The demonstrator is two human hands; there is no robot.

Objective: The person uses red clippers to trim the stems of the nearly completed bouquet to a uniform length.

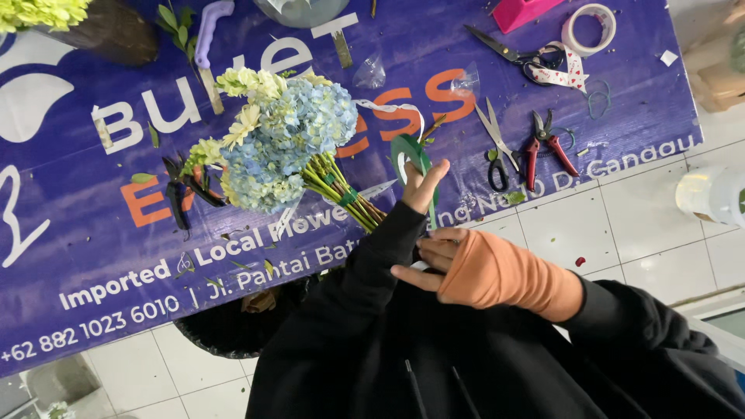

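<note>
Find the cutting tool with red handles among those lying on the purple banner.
It is the small pruning shears, beside the black-handled scissors. The third pair, further up near the tape roll, also has dark handles.

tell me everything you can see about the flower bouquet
The bouquet lies on its side on the blue banner, heads pointing left. It has a large pale blue hydrangea cluster edged with cream and yellow-green blooms. The green stems are bundled and bound by a band of green tape; their ends run under the black sleeve of the left hand, which holds a roll of green tape.
</note>
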